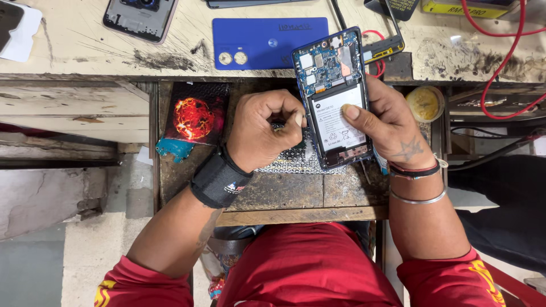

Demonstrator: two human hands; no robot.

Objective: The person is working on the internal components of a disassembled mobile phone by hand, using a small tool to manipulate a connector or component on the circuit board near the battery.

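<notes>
My right hand [392, 128] grips the opened smartphone [336, 96], thumb on its white battery [339, 119]. My left hand [267, 129], curled narrow, pinches something tiny just beside the phone's edge.

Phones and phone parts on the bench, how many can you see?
4. An opened phone held in the right hand; a blue back cover lying behind it; a phone frame at top left; a dark phone edge at the top. More may lie out of view.

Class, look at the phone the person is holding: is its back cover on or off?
Off. The phone shows its bare circuit board and white battery, held in the right hand. A blue back cover lies apart on the bench.
</notes>
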